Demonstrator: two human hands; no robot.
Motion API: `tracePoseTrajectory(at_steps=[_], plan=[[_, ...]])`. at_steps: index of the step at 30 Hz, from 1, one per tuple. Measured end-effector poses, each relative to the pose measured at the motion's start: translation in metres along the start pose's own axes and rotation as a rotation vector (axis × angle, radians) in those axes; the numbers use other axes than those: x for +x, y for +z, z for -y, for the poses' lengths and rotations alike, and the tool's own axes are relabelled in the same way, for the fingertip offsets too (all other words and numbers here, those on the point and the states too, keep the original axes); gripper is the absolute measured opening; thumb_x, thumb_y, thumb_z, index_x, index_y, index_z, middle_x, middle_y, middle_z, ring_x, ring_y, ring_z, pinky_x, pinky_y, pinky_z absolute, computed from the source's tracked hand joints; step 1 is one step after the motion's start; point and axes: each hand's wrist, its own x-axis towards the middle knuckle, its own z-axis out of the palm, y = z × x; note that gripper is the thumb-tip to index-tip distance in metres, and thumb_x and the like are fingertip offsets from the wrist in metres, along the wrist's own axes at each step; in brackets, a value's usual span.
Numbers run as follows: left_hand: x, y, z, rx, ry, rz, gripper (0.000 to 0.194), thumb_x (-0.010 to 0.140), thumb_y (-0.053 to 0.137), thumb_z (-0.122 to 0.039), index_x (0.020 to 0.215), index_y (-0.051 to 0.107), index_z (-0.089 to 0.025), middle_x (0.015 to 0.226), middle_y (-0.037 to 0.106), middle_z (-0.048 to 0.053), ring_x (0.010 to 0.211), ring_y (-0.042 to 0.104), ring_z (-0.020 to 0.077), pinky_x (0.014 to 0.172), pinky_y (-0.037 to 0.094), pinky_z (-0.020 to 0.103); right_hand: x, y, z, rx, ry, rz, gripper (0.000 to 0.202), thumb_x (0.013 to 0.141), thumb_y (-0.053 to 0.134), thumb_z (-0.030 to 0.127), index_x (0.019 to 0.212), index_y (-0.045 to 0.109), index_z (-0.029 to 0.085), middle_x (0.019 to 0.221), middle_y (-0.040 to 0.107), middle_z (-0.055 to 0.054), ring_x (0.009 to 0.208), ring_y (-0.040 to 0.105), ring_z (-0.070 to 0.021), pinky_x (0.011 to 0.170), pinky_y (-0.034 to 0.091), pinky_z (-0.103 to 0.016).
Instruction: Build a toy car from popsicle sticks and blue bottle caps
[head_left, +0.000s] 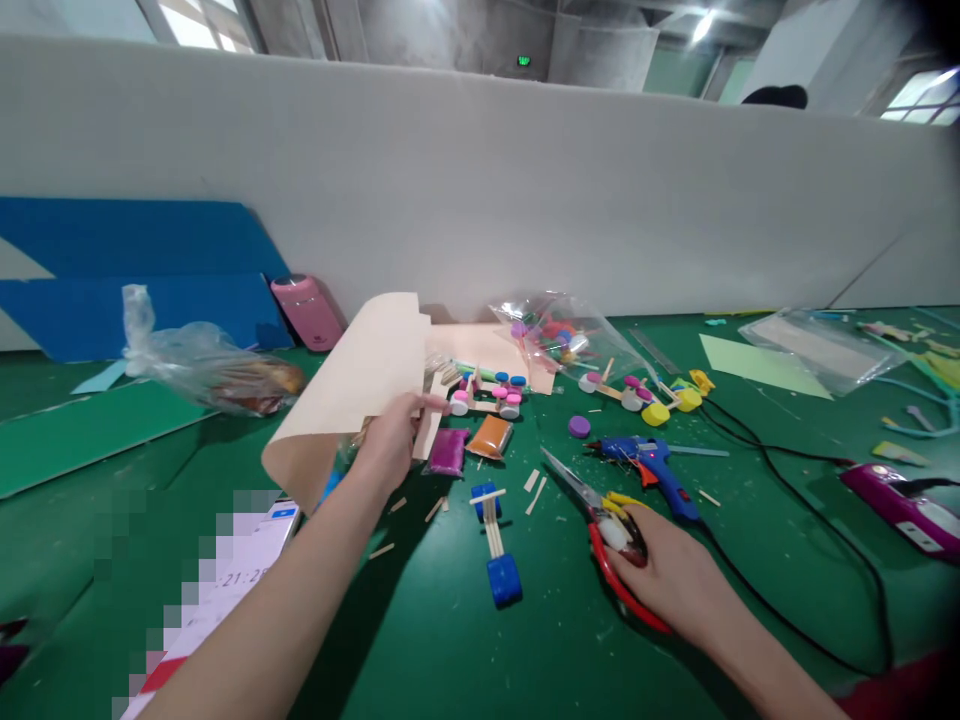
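Note:
My left hand (390, 440) pinches the lower right edge of a curled cream paper sheet (360, 370), left of centre. In my right hand (664, 555) are red-handled scissors (574, 478), their blades pointing up and left; yellow-handled pliers (619, 502) lie against them at the fingers. Between the hands rests a small stick frame with blue wheels (504, 580). Purple (448, 452) and orange (491, 437) packets lie just right of my left hand. Behind them stands a stick car with pink and white wheels (486, 395).
A blue glue gun (652, 465) with a black cable lies beyond my right hand. Farther back are a clear bag of coloured parts (574, 345) and a yellow-wheeled car (656, 412). A phone (240, 565) lies under my left arm; a pink case (307, 312) leans on the white partition.

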Motion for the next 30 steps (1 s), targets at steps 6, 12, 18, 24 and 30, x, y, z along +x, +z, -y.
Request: tracePoseTrajectory(at_steps=[6,12,18,24,30], plan=[[-0.016,-0.006,0.028,-0.234,-0.255,0.140,0.015,0.060,0.051,-0.016,0.066,0.063,-0.009,0.064,0.064,0.007,0.056,0.059,0.0159,0.050,0.048,0.027,0.006,0.000,-0.014,-0.275,-0.147,-0.086,0.040,0.076,0.050,0.037,0.103,0.055,0.007,0.105,0.060,-0.019,0.094,0.058,-0.0295,0.078,0.046,-0.039],[-0.027,-0.004,0.038,-0.405,-0.348,0.238,0.019,0.071,0.049,-0.019,0.074,0.064,-0.007,0.072,0.068,0.011,0.060,0.061,0.0166,0.053,0.049,0.025,0.004,-0.015,-0.010,-0.292,-0.158,-0.112,0.038,0.079,0.046,0.042,0.100,0.058,0.013,0.096,0.062,-0.013,0.087,0.058,-0.0274,0.073,0.047,-0.040],[-0.031,-0.009,0.034,-0.558,-0.389,0.314,0.038,0.078,0.042,-0.033,0.077,0.066,-0.004,0.075,0.067,0.015,0.060,0.060,0.0169,0.060,0.050,0.028,0.008,-0.021,0.032,0.066,-0.257,-0.151,0.027,0.081,0.047,0.036,0.100,0.056,0.018,0.094,0.061,-0.007,0.084,0.057,-0.0207,0.072,0.046,-0.034],[-0.053,-0.011,0.028,-0.606,-0.339,0.331,0.038,0.077,0.045,-0.036,0.068,0.068,-0.007,0.066,0.066,0.011,0.053,0.055,0.0130,0.052,0.046,0.023,0.030,-0.023,0.085,0.471,-0.381,-0.116,0.020,0.084,0.046,0.031,0.096,0.057,0.018,0.082,0.060,-0.005,0.071,0.055,-0.0150,0.061,0.045,-0.025],[-0.083,-0.006,0.030,-0.374,-0.056,0.501,0.025,0.077,0.049,-0.029,0.073,0.069,-0.014,0.070,0.065,0.005,0.063,0.057,0.0148,0.060,0.044,0.024,0.046,-0.016,0.123,0.735,-0.437,0.108,0.012,0.081,0.049,0.026,0.081,0.056,0.017,0.069,0.055,0.000,0.061,0.050,-0.0110,0.056,0.042,-0.023]])
